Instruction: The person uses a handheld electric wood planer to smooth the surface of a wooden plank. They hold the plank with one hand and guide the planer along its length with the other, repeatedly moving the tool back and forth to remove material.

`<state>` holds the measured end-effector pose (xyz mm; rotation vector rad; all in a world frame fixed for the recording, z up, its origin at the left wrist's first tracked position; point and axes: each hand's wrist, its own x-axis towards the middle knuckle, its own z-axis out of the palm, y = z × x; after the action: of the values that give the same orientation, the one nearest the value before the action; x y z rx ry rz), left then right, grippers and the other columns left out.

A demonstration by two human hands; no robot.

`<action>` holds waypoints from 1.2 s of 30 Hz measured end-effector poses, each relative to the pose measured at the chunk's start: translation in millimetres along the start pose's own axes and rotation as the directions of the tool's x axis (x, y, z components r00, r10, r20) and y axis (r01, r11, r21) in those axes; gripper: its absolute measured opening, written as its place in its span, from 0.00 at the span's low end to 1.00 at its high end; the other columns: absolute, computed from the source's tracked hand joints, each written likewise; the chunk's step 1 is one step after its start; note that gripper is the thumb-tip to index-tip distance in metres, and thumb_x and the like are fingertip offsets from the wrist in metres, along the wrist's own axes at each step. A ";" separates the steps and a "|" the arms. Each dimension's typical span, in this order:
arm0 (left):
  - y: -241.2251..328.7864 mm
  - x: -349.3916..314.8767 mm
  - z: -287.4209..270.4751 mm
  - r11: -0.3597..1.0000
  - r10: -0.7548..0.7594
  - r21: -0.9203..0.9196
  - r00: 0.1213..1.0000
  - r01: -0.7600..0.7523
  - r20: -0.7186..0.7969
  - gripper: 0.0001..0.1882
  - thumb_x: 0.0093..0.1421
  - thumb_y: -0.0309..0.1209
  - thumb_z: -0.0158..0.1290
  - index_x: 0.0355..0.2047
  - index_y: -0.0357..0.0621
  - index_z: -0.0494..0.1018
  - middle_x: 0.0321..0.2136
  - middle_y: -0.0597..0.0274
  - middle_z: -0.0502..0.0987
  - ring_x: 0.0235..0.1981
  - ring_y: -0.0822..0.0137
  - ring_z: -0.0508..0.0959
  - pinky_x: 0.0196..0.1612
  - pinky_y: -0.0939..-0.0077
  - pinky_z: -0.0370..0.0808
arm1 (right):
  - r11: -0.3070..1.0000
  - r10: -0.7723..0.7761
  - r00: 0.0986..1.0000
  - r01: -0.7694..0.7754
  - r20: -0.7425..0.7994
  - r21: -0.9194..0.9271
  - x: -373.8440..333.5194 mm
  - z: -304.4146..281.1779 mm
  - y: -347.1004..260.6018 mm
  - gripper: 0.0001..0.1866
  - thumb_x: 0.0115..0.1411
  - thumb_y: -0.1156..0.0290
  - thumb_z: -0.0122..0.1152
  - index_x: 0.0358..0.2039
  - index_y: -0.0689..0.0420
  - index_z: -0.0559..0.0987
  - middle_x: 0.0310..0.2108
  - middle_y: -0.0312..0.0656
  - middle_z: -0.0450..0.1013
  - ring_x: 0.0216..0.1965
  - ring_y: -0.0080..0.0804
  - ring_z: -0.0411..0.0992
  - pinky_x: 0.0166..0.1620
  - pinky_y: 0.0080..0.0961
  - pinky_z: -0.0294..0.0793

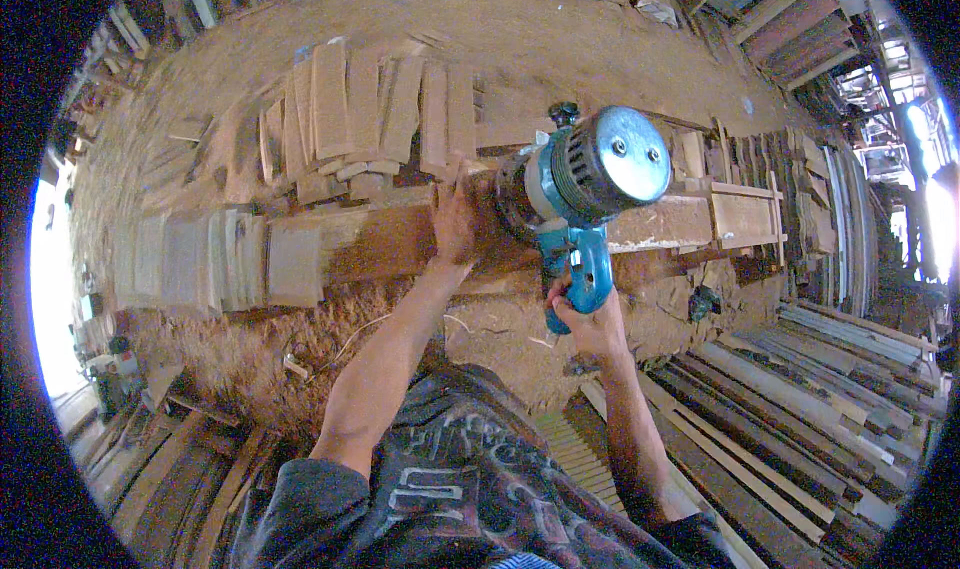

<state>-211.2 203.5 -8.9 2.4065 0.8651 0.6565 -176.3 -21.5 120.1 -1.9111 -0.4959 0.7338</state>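
Observation:
A teal miter saw (580, 184) with a large round silver motor cap stands over the workbench (380, 239), slightly right of centre. My right hand (592, 321) is closed around its loop-shaped handle, on the near side. Just left of the saw, my left hand (455, 224) lies on brown wood with its fingers stretched away from me. The blade and whatever lies beneath the saw are hidden by its body. Past my left fingertips lies a row of short, pale boards (365, 99).
More short boards (200, 259) are stacked at the bench's left end. A wooden frame (745, 217) sits at its right end. Long timber strips (790, 419) lie at lower right and planks (170, 469) at lower left. Shavings and a thin white cord (365, 331) lie near me.

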 end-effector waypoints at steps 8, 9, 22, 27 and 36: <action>0.0 0.8 5.8 0.991 -0.107 -0.081 0.993 0.103 -0.047 0.28 0.71 0.41 0.43 0.64 0.35 0.64 0.69 0.51 0.61 0.69 0.52 0.62 0.72 0.48 0.51 | 0.998 -0.018 1.000 0.018 -0.013 0.053 28.6 6.4 -3.2 0.06 0.58 0.83 0.58 0.35 0.58 0.74 0.30 0.39 0.77 0.33 0.27 0.77 0.39 0.29 0.77; -1.7 1.3 7.9 0.991 -0.112 -0.076 0.993 0.109 -0.042 0.28 0.71 0.42 0.43 0.64 0.35 0.63 0.69 0.52 0.61 0.69 0.52 0.61 0.72 0.48 0.51 | 0.999 -0.031 0.999 0.031 -0.008 0.019 34.5 7.1 -3.6 0.06 0.58 0.83 0.58 0.35 0.58 0.74 0.30 0.39 0.77 0.32 0.27 0.77 0.39 0.29 0.77; 6.9 -0.3 2.1 0.979 -0.173 -0.125 0.981 0.161 -0.088 0.30 0.71 0.46 0.42 0.67 0.39 0.63 0.71 0.52 0.57 0.69 0.50 0.61 0.70 0.45 0.53 | 0.995 -0.044 0.975 0.024 -0.216 -0.094 -2.7 10.0 8.6 0.08 0.57 0.77 0.67 0.35 0.57 0.76 0.30 0.34 0.77 0.31 0.23 0.75 0.36 0.28 0.77; 14.4 4.3 -4.2 0.963 -0.226 -0.161 0.973 0.216 -0.047 0.29 0.70 0.43 0.44 0.66 0.38 0.64 0.69 0.48 0.60 0.67 0.47 0.64 0.70 0.47 0.55 | 0.990 0.116 0.990 -0.108 -0.083 0.095 -116.3 -1.3 13.4 0.08 0.57 0.75 0.67 0.36 0.57 0.78 0.32 0.36 0.79 0.33 0.25 0.76 0.39 0.28 0.77; 16.3 5.9 -10.1 0.948 -0.231 -0.227 0.973 0.223 -0.010 0.30 0.70 0.43 0.44 0.66 0.37 0.63 0.68 0.46 0.62 0.63 0.42 0.67 0.67 0.50 0.60 | 0.988 0.130 0.986 -0.137 0.102 0.070 -127.2 -10.5 39.6 0.17 0.53 0.79 0.66 0.44 0.57 0.75 0.35 0.37 0.78 0.38 0.25 0.75 0.41 0.27 0.76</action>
<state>-205.8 199.4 10.0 2.0625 1.0073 0.6709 -261.4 -124.5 122.8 -1.8561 -0.3959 0.9236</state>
